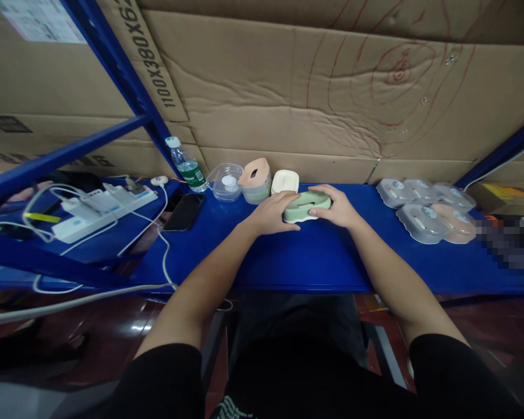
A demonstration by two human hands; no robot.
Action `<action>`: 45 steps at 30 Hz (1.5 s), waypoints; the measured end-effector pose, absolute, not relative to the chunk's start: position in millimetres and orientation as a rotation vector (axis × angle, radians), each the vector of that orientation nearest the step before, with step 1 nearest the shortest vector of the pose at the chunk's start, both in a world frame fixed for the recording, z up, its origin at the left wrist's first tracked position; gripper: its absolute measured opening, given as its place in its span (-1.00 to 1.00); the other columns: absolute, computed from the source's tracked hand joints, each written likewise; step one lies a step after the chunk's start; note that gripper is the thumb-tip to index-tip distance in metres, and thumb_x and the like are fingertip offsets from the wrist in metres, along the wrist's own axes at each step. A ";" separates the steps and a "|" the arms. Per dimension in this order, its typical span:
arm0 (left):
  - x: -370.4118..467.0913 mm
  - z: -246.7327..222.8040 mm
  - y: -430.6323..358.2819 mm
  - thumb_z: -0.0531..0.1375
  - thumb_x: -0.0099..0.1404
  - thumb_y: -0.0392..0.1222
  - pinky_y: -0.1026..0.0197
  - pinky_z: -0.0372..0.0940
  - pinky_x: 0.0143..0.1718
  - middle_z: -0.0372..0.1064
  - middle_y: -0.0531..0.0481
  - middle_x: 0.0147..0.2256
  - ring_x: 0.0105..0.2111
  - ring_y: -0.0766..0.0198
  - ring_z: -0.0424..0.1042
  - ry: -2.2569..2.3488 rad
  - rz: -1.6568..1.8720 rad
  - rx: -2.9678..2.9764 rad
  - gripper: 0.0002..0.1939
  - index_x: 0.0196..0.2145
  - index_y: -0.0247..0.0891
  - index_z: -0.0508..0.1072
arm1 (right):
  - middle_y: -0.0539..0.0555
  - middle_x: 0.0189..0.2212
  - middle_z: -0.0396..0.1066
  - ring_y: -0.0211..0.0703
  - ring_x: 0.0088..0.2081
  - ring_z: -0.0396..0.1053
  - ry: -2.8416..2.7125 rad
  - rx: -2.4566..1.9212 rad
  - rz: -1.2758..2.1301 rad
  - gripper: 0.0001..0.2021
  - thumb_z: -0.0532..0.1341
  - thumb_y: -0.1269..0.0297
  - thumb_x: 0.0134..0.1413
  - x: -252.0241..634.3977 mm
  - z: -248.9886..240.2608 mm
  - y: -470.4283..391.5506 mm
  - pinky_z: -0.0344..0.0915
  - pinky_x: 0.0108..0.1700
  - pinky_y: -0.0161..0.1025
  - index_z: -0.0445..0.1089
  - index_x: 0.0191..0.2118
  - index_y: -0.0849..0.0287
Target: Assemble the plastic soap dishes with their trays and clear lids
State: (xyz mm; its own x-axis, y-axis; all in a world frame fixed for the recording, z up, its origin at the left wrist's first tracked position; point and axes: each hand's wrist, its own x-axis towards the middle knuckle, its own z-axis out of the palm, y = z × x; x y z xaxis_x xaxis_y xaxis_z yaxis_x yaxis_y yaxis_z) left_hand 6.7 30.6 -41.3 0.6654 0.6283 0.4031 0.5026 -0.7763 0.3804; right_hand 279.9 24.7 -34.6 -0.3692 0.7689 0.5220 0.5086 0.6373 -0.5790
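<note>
Black sleeves nearest me, both forearms stretched fwd over the blue shelf [314, 262]. Left hand [273, 214] palm-down, fingers curled round the left end of the green case [306, 207]; right hand [338, 206] clamps its right end — both closed on it, case sitting on the shelf at centre. Just behind: cream case [284, 181], pink-topped stack [255, 179], clear lid [225, 181], water bottle [186, 164]. Phone [184, 212] and power strip [102, 209] to the left. Grey trays [421, 223] well off right — nothing blocking.
</note>
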 end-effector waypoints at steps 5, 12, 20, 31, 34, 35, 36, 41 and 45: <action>5.4 -42.5 33.0 0.36 0.30 0.28 -0.28 0.16 0.45 0.26 -0.30 0.41 0.41 -0.22 0.25 0.883 0.829 2.609 -0.08 0.45 -0.17 0.23 | 0.21 0.10 0.58 0.21 0.11 0.54 -2.015 -0.928 0.375 -0.28 0.43 -0.36 0.02 278.8 -37.4 27.4 0.41 0.23 0.20 0.56 0.16 0.04; 5.8 -48.1 35.0 0.48 0.15 0.16 -0.27 0.19 0.45 0.23 -0.31 0.42 0.42 -0.26 0.24 0.891 0.819 2.672 0.00 0.44 -0.17 0.26 | 0.21 0.11 0.58 0.21 0.13 0.53 -2.026 -0.893 0.366 -0.30 0.44 -0.35 0.01 276.3 -37.1 25.8 0.41 0.24 0.21 0.57 0.14 0.03; 1.4 -48.6 46.4 0.31 0.39 -0.04 -0.09 0.48 0.12 0.58 -0.18 0.04 0.06 0.00 0.58 0.947 1.126 2.424 -0.69 0.03 -0.18 0.53 | 0.23 0.06 0.59 0.19 0.02 0.58 -1.816 -0.917 0.559 -0.04 0.26 -0.61 -0.03 276.6 -39.7 27.9 0.52 0.06 0.12 0.42 0.29 0.02; 7.9 -43.8 31.7 0.46 0.19 0.32 -0.18 0.41 0.25 0.24 -0.38 0.40 0.35 -0.23 0.35 0.694 1.269 2.686 -0.09 0.33 -0.17 0.33 | -0.04 -0.57 0.35 -0.16 -0.59 0.30 -1.279 -1.105 0.712 -0.38 0.31 -0.51 0.03 262.9 -26.9 22.8 0.29 -0.58 -0.18 0.37 -0.36 0.04; 6.5 -39.8 34.3 0.39 0.31 0.28 -0.20 0.39 0.24 0.27 -0.29 0.40 0.29 -0.15 0.41 0.688 1.245 2.830 -0.46 0.05 -0.12 0.50 | -0.06 -0.59 0.31 -0.18 -0.65 0.26 -1.216 -1.070 0.805 -0.34 0.29 -0.56 -0.02 267.0 -26.1 28.0 0.23 -0.62 -0.19 0.35 -0.35 0.03; 4.1 -38.5 37.0 0.40 0.30 0.27 -0.22 0.37 0.24 0.32 -0.25 0.37 0.26 -0.14 0.44 0.743 1.266 2.836 -0.52 -0.04 -0.12 0.51 | -0.05 -0.57 0.33 -0.18 -0.64 0.28 -1.239 -1.064 0.821 -0.30 0.21 -0.60 0.02 268.7 -26.2 29.1 0.27 -0.60 -0.18 0.37 -0.31 0.04; 0.5 -37.3 40.5 0.42 0.27 0.26 -0.24 0.35 0.26 0.37 -0.22 0.33 0.24 -0.14 0.45 0.825 1.314 2.814 -0.53 -0.10 -0.12 0.50 | -0.03 -0.54 0.37 -0.18 -0.62 0.31 -1.281 -1.069 0.825 -0.26 0.11 -0.64 0.07 270.6 -26.4 29.7 0.31 -0.56 -0.17 0.40 -0.26 0.05; -30.2 -32.8 62.4 0.47 0.21 0.10 -0.22 0.31 0.27 0.47 -0.19 0.18 0.22 -0.12 0.44 1.480 1.800 2.301 -0.57 -0.11 -0.12 0.46 | 0.13 -0.27 0.61 0.01 -0.30 0.57 -1.802 -1.388 0.436 -0.34 0.23 -0.40 0.20 282.4 -27.2 27.4 0.47 -0.19 -0.06 0.52 0.05 0.11; -51.0 -32.7 74.9 0.42 0.25 0.00 -0.15 0.30 0.28 0.50 -0.17 0.10 0.21 -0.07 0.44 1.838 1.839 1.930 -0.64 -0.07 -0.13 0.46 | 0.17 -0.11 0.67 0.16 -0.05 0.60 -2.203 -1.790 0.275 -0.50 0.34 -0.08 0.24 291.0 -30.5 28.7 0.46 -0.04 -0.02 0.55 0.16 0.11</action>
State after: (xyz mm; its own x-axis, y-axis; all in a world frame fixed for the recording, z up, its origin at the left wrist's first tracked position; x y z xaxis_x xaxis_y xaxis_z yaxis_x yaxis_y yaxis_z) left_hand -51.0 74.9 -32.7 -0.2865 0.6205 0.7300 0.7296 -0.3525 0.5860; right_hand 291.0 28.7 -30.5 -0.1871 0.9770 0.1023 0.9220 0.2106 -0.3250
